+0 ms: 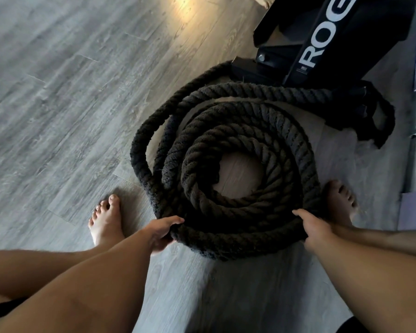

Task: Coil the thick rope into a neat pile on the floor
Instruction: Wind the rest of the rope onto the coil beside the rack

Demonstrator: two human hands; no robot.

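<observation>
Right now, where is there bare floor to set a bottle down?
Widest: the grey floor left of the rope, beyond the left foot. Also the near strip this side of it, and the coil's small bare centre. Crowded right: black machine, strap, right foot beside the rope.

You stand on grey wood-look plank floor (58,97) | warm light patch (186,10) far ahead | black "ROG"-lettered equipment base (296,68) upper right

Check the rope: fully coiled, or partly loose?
Mostly coiled. The rope lies in several rings on the floor, but an outer loop bulges loose and a strand runs to the black machine base.
</observation>
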